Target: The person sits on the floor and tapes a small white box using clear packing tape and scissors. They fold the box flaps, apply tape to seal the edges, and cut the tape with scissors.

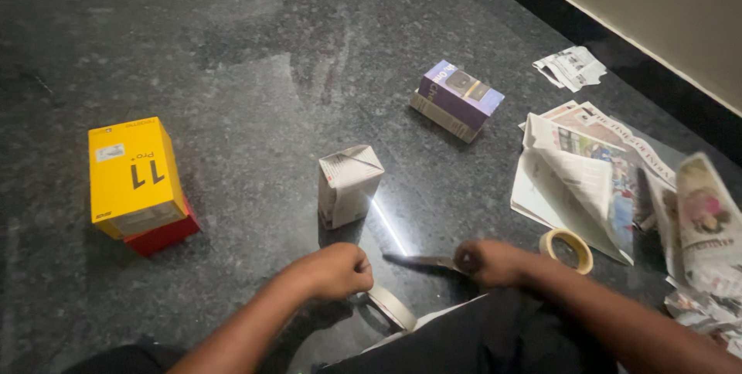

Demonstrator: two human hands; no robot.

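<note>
a person's left hand pinches a roll of tape on the dark floor; the right hand grips scissors, likely cutting tape next for the newspaper-wrapped box ahead.

Yellow box on a red box, purple box with a cream side, small box wrapped in grey-white newsprint, beige tape rolls, colourful printed newspaper sheets, speckled dark grey floor, cream wall with black skirting

The right hand hides the scissors' handles; newspapers blur at the edge.
</note>
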